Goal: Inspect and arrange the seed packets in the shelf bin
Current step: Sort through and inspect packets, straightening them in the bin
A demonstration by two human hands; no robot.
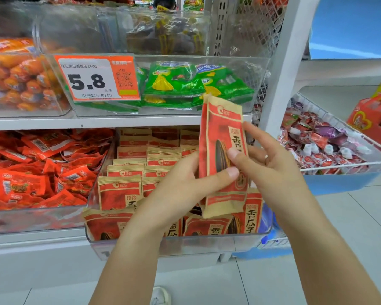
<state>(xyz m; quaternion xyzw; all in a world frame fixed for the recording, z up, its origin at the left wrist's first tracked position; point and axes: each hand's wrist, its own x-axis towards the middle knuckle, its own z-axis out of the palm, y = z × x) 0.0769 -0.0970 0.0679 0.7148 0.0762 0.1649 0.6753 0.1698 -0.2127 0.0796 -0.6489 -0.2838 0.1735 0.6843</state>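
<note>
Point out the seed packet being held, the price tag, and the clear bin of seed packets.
held seed packet (221,128): head view, upper red front panel.
price tag (87,81): head view, white area by the printed 5.8.
clear bin (185,243): head view, front wall below the packets.

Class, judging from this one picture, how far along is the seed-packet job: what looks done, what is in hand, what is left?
Done: rear rows of seed packets stand upright in the clear bin. In hand: the left hand and right hand both hold a raised packet upright above the bin, apparently inspecting it. Left: returning it and straightening the tilted front packets.
</note>
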